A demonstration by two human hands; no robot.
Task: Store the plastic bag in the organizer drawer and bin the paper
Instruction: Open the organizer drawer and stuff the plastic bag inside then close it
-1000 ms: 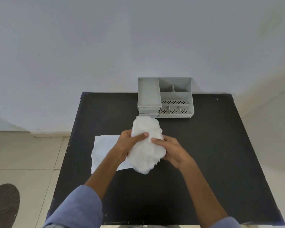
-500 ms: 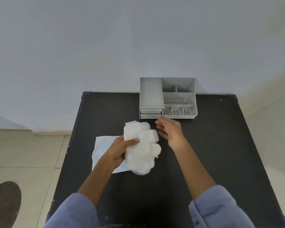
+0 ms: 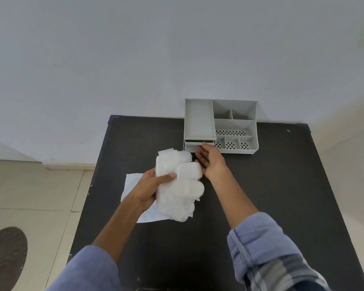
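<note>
Plastic bag (image 3: pixel 178 185), crumpled and featherlight by the look, sits bunched in the left hand (image 3: pixel 150 186) above the paper (image 3: pixel 132 183); right hand (image 3: pixel 210 160), fingers loose and empty, reaches the organizer drawer (image 3: pixel 192 146) (best squeezed mid-bundle, likely springy).

Black square table (image 3: pixel 261 185), its far edge against a pale wall. At the far edge, right of centre, stands a grey plastic desk organizer (image 3: pixel 221 126) with open compartments and a front drawer. Near the left edge lies a flat white sheet of paper (image 3: pixel 132 185), partly covered.
</note>
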